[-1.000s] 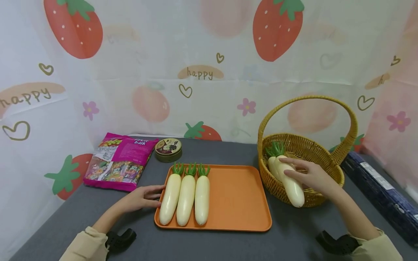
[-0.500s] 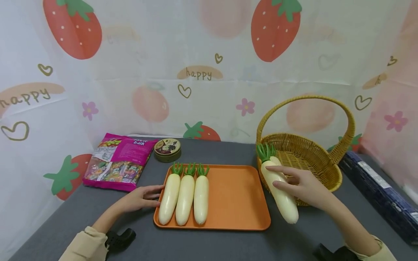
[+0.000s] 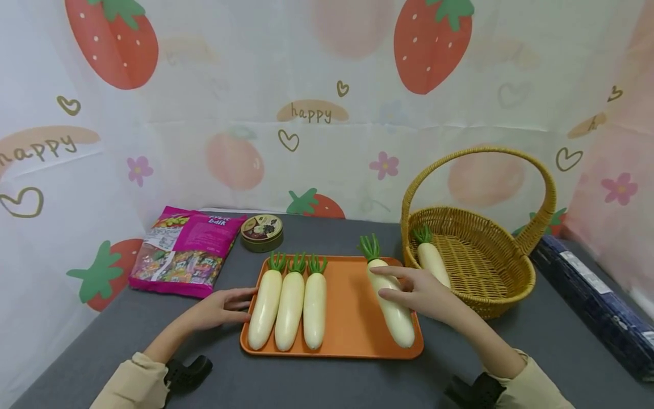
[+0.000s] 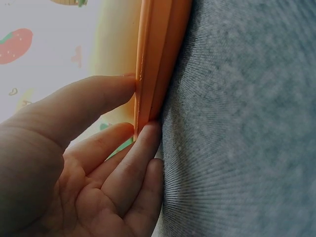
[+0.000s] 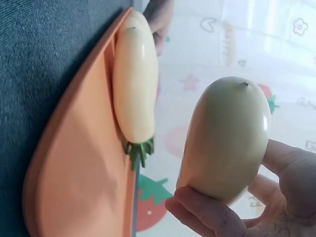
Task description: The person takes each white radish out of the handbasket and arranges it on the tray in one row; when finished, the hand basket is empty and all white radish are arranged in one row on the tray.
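Observation:
My right hand [image 3: 419, 289] grips a white radish [image 3: 392, 307] with green stem tops, thumb on one side and fingers on the other. In the right wrist view, this radish [image 5: 224, 143] hangs apart from the orange tray [image 5: 74, 168], over its right part. Three similar radishes [image 3: 289, 312] lie side by side on the left of the tray [image 3: 347, 346]. My left hand [image 3: 217, 309] touches the tray's left edge with its fingers fairly straight; the left wrist view has the thumb and fingertips against the tray's rim [image 4: 158, 59]. One more radish [image 3: 434, 264] leans inside the wicker basket [image 3: 480, 255].
The basket, with a tall arched handle [image 3: 480, 150], stands right of the tray. A pink candy bag [image 3: 189, 250] and a round tin [image 3: 262, 233] sit at the back left. A long dark-blue package [image 3: 592, 307] lies at the far right on the grey table [image 3: 306, 383].
My right hand has lifted one radish out of the basket and carried it left over the tray. Another radish stays in the basket. My left hand has kept its place at the tray edge.

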`<state>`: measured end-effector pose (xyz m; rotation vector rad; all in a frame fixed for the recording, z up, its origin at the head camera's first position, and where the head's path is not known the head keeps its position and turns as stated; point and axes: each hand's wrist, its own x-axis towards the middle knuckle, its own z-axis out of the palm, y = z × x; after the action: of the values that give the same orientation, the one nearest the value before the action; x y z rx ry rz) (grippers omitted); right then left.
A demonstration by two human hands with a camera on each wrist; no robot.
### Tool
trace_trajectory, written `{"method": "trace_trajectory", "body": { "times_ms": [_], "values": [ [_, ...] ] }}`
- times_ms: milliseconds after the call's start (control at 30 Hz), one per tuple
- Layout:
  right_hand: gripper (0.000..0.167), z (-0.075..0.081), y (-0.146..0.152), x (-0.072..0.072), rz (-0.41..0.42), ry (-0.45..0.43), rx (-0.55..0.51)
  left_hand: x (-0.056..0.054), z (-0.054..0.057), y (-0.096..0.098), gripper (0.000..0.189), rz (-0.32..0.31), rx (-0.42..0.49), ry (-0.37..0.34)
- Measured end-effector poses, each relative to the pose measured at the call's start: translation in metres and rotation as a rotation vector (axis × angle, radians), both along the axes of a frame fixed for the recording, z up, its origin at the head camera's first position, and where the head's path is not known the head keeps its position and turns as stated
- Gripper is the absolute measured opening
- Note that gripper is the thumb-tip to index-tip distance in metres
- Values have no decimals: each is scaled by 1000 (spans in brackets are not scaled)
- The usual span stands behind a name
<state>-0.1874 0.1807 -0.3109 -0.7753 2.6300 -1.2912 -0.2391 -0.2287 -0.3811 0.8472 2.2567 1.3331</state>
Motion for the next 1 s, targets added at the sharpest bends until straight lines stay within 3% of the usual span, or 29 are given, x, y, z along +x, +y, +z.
{"method": "trace_trajectory", "body": {
  "times_ms": [333,567,700,900,1000],
  "values": [
    [49,-17,-29,-14,50,-59,-12,1,-1,-2,61,2,-3,4],
    [48,-27,-45,-21,41,-95,3,1,1,0,61,3,1,6],
    [48,-35,-51,-24,39,-45,79,0,0,-1,63,3,11,7],
    [46,-42,-58,-25,6,7,176,-2,-3,-3,62,-72,42,62],
    [44,-43,-65,-27,-22,42,211,-2,-1,-4,62,-60,30,61]
  ]
}}
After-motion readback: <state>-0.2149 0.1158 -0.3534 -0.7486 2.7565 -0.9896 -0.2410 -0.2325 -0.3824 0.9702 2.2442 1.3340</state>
